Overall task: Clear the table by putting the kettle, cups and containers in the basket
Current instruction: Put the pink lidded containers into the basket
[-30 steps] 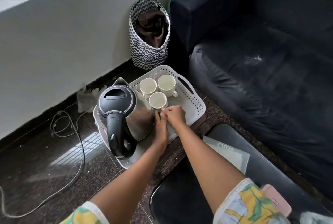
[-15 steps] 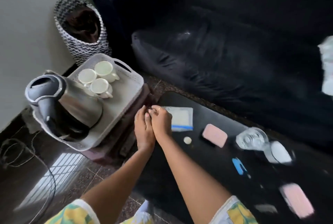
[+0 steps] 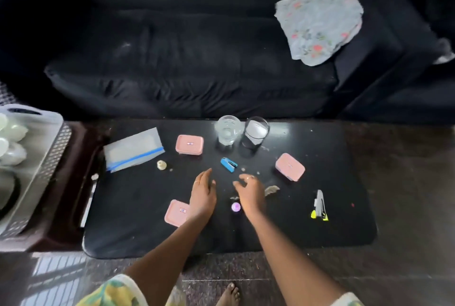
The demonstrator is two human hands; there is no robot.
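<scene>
Pink containers, 3 in all [image 3: 189, 144], dot a black table [image 3: 138, 207] as an empty left hand [image 3: 203, 196] and right hand [image 3: 250, 193] hover with loosely spread fingers beside 2 glasses [image 3: 227, 129].

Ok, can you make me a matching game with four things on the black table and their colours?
Things:
1. small stapler
2. square lidded container
3. little round ball
4. ribbed drinking glass

Colours:
A. clear
B. purple
C. blue
D. pink

Pairs: 1-C, 2-D, 3-B, 4-A
</scene>
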